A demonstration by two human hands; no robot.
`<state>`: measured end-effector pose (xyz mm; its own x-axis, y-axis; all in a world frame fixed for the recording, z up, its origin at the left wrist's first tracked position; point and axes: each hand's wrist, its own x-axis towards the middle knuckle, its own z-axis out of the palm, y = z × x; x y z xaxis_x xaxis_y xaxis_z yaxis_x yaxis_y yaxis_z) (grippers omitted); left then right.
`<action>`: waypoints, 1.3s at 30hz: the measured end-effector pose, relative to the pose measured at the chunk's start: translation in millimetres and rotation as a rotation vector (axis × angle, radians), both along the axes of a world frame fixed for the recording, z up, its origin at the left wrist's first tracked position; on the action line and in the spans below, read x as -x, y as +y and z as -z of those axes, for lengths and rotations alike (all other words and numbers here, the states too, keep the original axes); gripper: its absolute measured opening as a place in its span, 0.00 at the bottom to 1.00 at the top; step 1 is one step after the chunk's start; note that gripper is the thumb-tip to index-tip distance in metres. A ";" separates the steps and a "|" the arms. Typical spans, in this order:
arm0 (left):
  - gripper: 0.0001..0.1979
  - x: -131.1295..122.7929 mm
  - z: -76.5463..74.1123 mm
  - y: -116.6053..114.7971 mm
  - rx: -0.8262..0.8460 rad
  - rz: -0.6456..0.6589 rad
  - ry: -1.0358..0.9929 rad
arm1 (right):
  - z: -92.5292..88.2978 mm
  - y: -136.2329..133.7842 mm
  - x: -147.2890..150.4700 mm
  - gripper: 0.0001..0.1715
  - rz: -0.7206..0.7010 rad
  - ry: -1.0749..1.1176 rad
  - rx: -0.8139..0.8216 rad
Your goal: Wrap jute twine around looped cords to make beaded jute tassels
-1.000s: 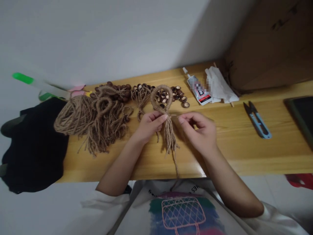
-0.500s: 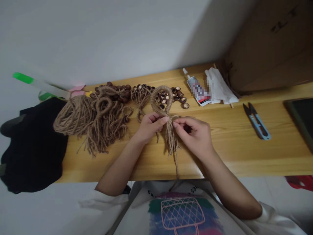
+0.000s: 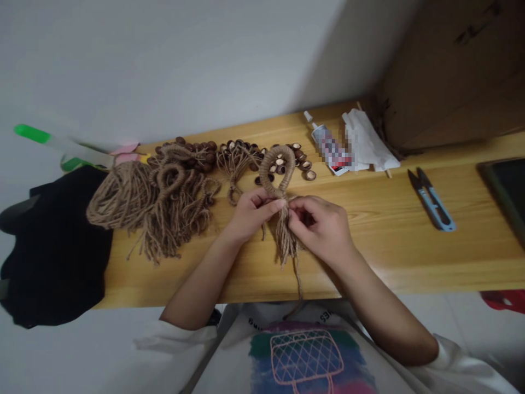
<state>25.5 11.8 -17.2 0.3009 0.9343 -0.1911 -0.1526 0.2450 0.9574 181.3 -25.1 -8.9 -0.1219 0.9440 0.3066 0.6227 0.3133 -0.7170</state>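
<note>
Between my hands is a twine tassel [image 3: 285, 241] whose wrapped loop [image 3: 290, 164] stands away from me, its loose strands hanging toward the table's front edge. My left hand [image 3: 256, 213] pinches the neck below the loop, thumb on top. Close against it, my right hand [image 3: 318, 224] is closed, thumb and forefinger pinching twine at the right side of the neck; the exact strand is hidden by the fingers. One long strand trails past the front edge toward my shirt. Just behind the loop lie several halved brown nutshells [image 3: 309, 175].
To the left lie a twine hank [image 3: 121, 197], a pile of finished-looking twine tassels [image 3: 168, 224], strung nutshells [image 3: 197, 156] and a black cloth [image 3: 57, 246]. At right are a glue tube [image 3: 328, 148], white tissue [image 3: 369, 139], blue thread snips [image 3: 432, 202] and a cardboard box [image 3: 451, 82].
The loop has tilted a little to the right. My right hand has shifted slightly left, nearer the neck, while my left hand keeps its pinch.
</note>
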 end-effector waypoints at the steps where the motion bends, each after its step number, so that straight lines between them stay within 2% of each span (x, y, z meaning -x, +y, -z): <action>1: 0.16 -0.1 0.1 -0.2 -0.008 0.001 0.013 | 0.4 0.2 0.0 0.06 0.000 -0.022 -0.001; 8: 0.15 -1.8 -0.9 -1.1 -0.040 -0.018 0.067 | 3.6 0.5 1.3 0.06 0.031 -0.115 -0.003; 16: 0.16 -2.4 -2.0 -0.9 -0.023 -0.017 0.051 | -1.8 0.3 -0.1 0.02 0.069 -0.067 0.043; 20: 0.16 -1.5 -2.1 -0.5 -0.015 -0.018 0.035 | -5.9 2.1 -3.1 0.02 0.041 0.104 0.116; 26: 0.19 0.9 0.6 0.7 0.051 -0.050 0.061 | -4.3 4.2 -6.4 0.08 -0.002 0.495 0.336; 29: 0.20 1.5 1.5 1.9 0.075 -0.044 0.033 | -3.7 6.3 -7.5 0.11 0.007 0.594 0.354; 34: 0.21 1.2 -1.1 3.1 0.127 -0.027 0.022 | -9.0 9.6 -11.3 0.14 0.003 0.529 0.303; 39: 0.22 2.1 -2.9 3.1 0.121 0.016 0.012 | -27.2 15.2 -14.2 0.18 -0.101 0.375 0.293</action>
